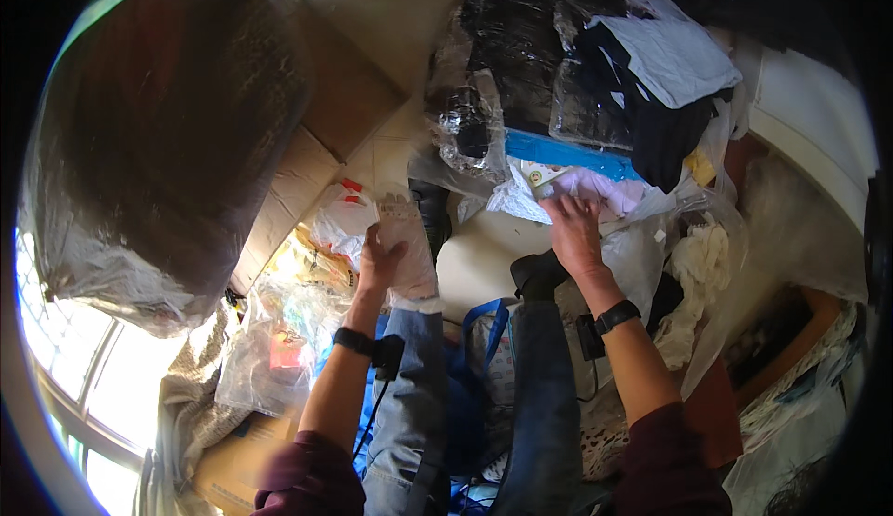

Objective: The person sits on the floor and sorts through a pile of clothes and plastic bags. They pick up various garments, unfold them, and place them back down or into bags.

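My left hand point(382, 263) grips a flat, pale package point(413, 247) in clear plastic wrap, thumb on top. The package bears a small printed label near its far end and sits above my left knee. My right hand point(575, 237) has its fingers bent against lilac cloth point(614, 191) and a white, crinkled plastic bag point(520, 198). Its fingertips are partly hidden, so whether they pinch anything is unclear. Behind the cloth, a small printed packet point(541, 172) shows below a blue strip point(568, 153).
A large plastic-wrapped bundle point(160, 146) stands at left beside flattened cardboard point(286, 202). Ahead are dark plastic-wrapped packs point(516, 48), with a grey folded cloth point(673, 59) and black cloth point(649, 125) on top. Plastic bags point(279, 348) crowd the left, and a cardboard box point(241, 457) lies lower left.
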The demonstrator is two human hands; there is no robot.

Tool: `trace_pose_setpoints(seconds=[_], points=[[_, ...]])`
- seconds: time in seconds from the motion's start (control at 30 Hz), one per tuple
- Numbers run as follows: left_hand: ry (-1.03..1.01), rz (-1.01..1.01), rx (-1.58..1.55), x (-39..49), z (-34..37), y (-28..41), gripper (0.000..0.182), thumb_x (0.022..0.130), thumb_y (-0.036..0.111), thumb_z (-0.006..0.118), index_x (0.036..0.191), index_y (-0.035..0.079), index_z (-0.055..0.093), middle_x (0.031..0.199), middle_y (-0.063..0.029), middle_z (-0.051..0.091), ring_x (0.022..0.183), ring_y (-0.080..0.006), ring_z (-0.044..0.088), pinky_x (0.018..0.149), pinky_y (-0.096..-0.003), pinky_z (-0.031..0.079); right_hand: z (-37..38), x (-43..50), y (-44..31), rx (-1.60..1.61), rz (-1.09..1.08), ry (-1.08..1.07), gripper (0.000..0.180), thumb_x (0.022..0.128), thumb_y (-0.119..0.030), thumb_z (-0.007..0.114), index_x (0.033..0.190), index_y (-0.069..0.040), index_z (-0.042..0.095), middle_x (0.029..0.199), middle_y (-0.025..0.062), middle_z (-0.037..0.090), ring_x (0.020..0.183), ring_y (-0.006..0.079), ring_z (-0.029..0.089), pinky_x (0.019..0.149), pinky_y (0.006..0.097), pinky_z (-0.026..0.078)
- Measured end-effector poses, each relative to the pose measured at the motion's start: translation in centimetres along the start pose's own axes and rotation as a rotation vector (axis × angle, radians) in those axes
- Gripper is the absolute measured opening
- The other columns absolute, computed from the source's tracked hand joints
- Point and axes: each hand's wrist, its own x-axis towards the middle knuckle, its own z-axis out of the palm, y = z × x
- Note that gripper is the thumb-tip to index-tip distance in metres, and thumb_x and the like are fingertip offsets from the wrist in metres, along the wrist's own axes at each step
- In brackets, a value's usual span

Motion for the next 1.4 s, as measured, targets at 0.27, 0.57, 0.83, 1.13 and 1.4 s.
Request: trace_pose_setpoints(seconds=[0.27, 0.57, 0.83, 1.13, 1.4], points=[[0.246, 0.212, 0.6, 2.0, 2.3, 0.9, 0.094, 0.071, 0.003, 0.066, 0.15, 0.011, 0.014, 0.138, -0.0238, 0.038, 0.123, -0.0421, 0.041, 0.101, -0.0448, 0.039, -1.6, -2.5, 1.7, 0.223, -0.16, -0.099, 0.013, 0.073, 0.001, 0.058, 0.08, -0.009, 0.06, 0.087, 0.0058, 0.052, 0.089, 0.0262, 0.052, 0.083, 0.038, 0.039], [-0.568, -0.23, -0.547, -2.0, 15.6, 12.6, 0.062, 0.087, 0.022, 0.069, 0.137, -0.001, 0.042, 0.128, -0.0153, 0.054, 0.116, -0.0194, 0.051, 0.1, -0.0309, 0.041, -2.6, -2.9, -1.4, 0.628, 0.03, -0.095, 0.017, 0.065, 0.012, 0.056, 0.077, 0.0, 0.055, 0.091, 0.0106, 0.053, 0.092, 0.0312, 0.054, 0.08, 0.0388, 0.045], [-0.47, -0.499, -0.901, -5.5, 13.8, 11.9, 0.032, 0.09, -0.001, 0.053, 0.122, 0.001, 0.056, 0.106, -0.0071, 0.066, 0.091, -0.0137, 0.063, 0.079, -0.0265, 0.051, -3.6, -4.5, -2.4, 1.545, 0.948, 0.005, 0.039, 0.097, -0.022, 0.051, 0.133, -0.008, 0.049, 0.137, 0.0084, 0.045, 0.118, 0.019, 0.048, 0.095, 0.0329, 0.042], [-0.237, -0.476, -1.201, -9.8, 11.7, 10.7, 0.037, 0.084, -0.005, 0.052, 0.119, 0.004, 0.057, 0.112, -0.0069, 0.064, 0.098, -0.0172, 0.061, 0.089, -0.0321, 0.046, -1.1, -3.4, -4.5, 1.591, 1.078, -0.331, 0.034, 0.085, 0.006, 0.05, 0.116, -0.003, 0.058, 0.089, 0.0046, 0.06, 0.078, 0.013, 0.06, 0.075, 0.0259, 0.05], [-0.035, -0.554, -1.338, -8.6, 11.0, 11.0, 0.028, 0.087, 0.007, 0.057, 0.115, 0.006, 0.054, 0.112, -0.0082, 0.061, 0.1, -0.0208, 0.06, 0.093, -0.0392, 0.047, -3.7, -5.0, -5.1, 1.673, 1.087, -0.084, 0.038, 0.074, 0.01, 0.044, 0.109, 0.003, 0.057, 0.084, 0.0053, 0.052, 0.085, 0.0174, 0.053, 0.084, 0.031, 0.047]])
